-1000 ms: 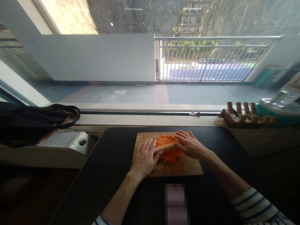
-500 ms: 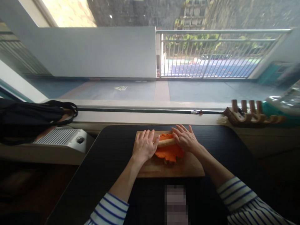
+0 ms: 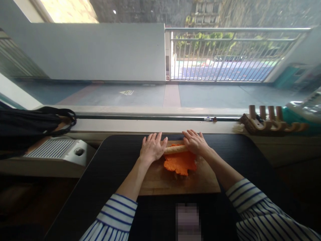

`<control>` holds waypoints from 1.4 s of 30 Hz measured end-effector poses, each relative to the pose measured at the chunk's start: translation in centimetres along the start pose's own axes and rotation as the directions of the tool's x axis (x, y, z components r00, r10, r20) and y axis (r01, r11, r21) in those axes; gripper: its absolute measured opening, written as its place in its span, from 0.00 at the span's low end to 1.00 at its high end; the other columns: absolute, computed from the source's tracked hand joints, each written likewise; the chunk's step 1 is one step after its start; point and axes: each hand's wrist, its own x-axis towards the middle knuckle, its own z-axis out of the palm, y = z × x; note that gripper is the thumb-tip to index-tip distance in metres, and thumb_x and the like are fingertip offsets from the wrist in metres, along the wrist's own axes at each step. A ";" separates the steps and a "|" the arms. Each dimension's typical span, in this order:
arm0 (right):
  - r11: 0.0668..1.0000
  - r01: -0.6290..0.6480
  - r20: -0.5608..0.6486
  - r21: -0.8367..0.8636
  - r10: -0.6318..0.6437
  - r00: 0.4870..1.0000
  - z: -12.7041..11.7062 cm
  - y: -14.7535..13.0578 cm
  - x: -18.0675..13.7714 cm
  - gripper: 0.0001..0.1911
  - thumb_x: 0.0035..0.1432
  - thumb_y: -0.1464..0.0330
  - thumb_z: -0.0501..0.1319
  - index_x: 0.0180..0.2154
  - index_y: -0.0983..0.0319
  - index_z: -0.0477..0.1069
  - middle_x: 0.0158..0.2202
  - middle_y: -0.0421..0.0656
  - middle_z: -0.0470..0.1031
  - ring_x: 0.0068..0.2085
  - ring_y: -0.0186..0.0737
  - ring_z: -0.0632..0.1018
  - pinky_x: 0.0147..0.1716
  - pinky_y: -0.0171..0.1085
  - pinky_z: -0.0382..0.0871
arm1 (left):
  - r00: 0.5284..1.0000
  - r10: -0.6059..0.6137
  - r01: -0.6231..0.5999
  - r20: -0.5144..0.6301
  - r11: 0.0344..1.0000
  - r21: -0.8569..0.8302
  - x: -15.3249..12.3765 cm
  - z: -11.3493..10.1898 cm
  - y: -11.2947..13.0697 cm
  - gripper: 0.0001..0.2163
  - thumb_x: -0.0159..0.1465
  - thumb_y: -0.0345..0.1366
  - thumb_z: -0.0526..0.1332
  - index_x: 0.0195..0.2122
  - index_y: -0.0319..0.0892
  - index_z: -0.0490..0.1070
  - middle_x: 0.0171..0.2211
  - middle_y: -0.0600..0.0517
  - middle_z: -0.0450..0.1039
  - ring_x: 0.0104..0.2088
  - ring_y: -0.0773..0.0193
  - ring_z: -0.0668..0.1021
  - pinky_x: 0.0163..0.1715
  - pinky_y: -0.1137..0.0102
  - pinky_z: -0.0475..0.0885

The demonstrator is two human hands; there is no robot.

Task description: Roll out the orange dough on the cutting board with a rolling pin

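Beneath the hands, a matte black ribbed table [image 3: 112,167] bears a smooth rectangular wooden board [image 3: 160,182], then a ragged-edged, flattened sheet of orange dough [image 3: 180,163], its far edge under a pale cylindrical wooden rolling pin [image 3: 175,149] whose ends the left hand [image 3: 151,149] and right hand [image 3: 197,143] press, palms flat, fingers spread.

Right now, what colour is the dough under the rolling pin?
Bright orange; the dough shows best in the head view, on the wooden board.

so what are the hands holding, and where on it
A rolling pin, pressed under flat palms, not gripped: left hand on its left end, right hand on its right end, over orange dough.
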 end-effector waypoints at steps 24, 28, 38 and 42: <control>0.995 -0.098 -0.022 0.032 0.099 0.995 -0.7 -0.1 3.9 0.22 0.58 0.68 0.45 0.53 0.61 0.64 0.56 0.52 0.66 0.58 0.49 0.63 0.56 0.65 0.46 | 1.000 -0.005 0.005 -0.001 0.998 -0.068 4.2 0.1 -1.1 0.27 0.66 0.52 0.36 0.56 0.44 0.61 0.56 0.46 0.67 0.57 0.55 0.66 0.56 0.57 0.56; 0.993 -0.112 -0.021 0.035 0.113 0.993 -0.8 -0.2 4.3 0.21 0.58 0.69 0.45 0.50 0.61 0.66 0.54 0.52 0.68 0.56 0.49 0.66 0.57 0.62 0.47 | 0.999 0.004 -0.005 -0.031 0.999 -0.040 4.5 0.3 -1.2 0.26 0.66 0.51 0.36 0.55 0.45 0.63 0.54 0.46 0.69 0.55 0.55 0.68 0.55 0.57 0.58; 0.999 -0.007 -0.078 0.039 0.010 0.997 -0.5 -0.1 2.7 0.22 0.60 0.68 0.44 0.55 0.59 0.62 0.57 0.48 0.65 0.60 0.46 0.61 0.58 0.63 0.44 | 0.996 -0.002 0.006 0.093 0.999 -0.042 3.2 0.4 -0.8 0.29 0.65 0.54 0.35 0.56 0.45 0.62 0.59 0.45 0.63 0.60 0.54 0.62 0.57 0.52 0.55; 0.999 0.009 -0.073 0.042 -0.006 0.997 -0.1 0.1 1.4 0.24 0.62 0.66 0.42 0.58 0.59 0.59 0.61 0.47 0.60 0.62 0.47 0.57 0.57 0.64 0.45 | 0.992 -0.004 0.008 0.124 1.000 -0.028 2.0 -0.1 -0.3 0.33 0.64 0.57 0.34 0.61 0.44 0.56 0.64 0.42 0.53 0.64 0.51 0.53 0.59 0.48 0.49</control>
